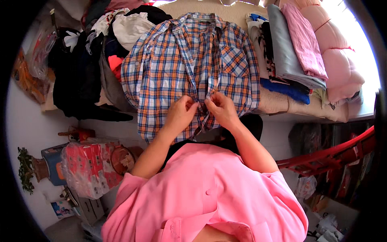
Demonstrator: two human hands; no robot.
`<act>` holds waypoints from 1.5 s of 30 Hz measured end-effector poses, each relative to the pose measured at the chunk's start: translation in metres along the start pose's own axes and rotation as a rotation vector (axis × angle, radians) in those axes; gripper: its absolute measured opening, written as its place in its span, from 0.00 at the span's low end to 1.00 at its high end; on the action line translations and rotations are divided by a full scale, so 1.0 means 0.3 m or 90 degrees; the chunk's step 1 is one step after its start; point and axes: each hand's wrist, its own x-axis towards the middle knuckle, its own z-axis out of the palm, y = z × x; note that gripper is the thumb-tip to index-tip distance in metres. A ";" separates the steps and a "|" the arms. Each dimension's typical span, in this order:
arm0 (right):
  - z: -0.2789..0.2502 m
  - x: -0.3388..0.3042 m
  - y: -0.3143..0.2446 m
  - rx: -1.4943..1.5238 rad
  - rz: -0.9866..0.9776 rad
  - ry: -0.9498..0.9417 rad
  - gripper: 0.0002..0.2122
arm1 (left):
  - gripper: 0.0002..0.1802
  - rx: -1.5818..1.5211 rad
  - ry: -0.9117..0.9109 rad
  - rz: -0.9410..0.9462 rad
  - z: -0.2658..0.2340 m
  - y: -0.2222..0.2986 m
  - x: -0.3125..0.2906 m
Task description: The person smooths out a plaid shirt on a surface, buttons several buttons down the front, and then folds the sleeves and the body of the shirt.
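A plaid shirt (165,68) in orange, blue and white lies front up in front of me, its collar at the far end and its lower part hanging over the near edge. Its front edges meet near the middle, low on the shirt. My left hand (182,113) pinches one front edge there between thumb and fingers. Close beside it, my right hand (221,108) pinches the other front edge. The fingertips almost touch; any button between them is too small to make out. A chest pocket (234,61) shows on the shirt's right side.
Folded clothes (292,52) are stacked to the right, beside a puffy pink bundle (338,60). Loose dark clothes (78,76) and a white garment (131,30) heap up on the left. A plastic-wrapped red package (90,165) stands lower left; a red curved bar (330,153) is lower right.
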 end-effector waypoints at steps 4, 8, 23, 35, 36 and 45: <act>-0.017 -0.033 0.012 0.062 0.004 0.085 0.06 | 0.12 -0.027 0.023 0.001 0.066 0.016 0.037; -0.037 -0.048 0.003 0.142 0.031 0.067 0.05 | 0.10 -0.059 0.087 0.110 0.092 0.019 0.051; -0.049 -0.021 -0.007 0.241 0.043 0.005 0.04 | 0.08 0.101 0.006 0.156 0.078 0.017 0.041; -0.043 -0.011 0.026 0.130 -0.014 0.027 0.04 | 0.07 0.181 0.023 0.213 0.094 0.002 0.051; -0.040 -0.012 0.023 0.143 -0.047 0.010 0.04 | 0.07 0.146 0.023 0.182 0.090 0.005 0.055; 0.012 -0.035 -0.095 -0.145 -0.033 0.047 0.07 | 0.06 -0.201 -0.120 -0.106 0.035 0.023 0.095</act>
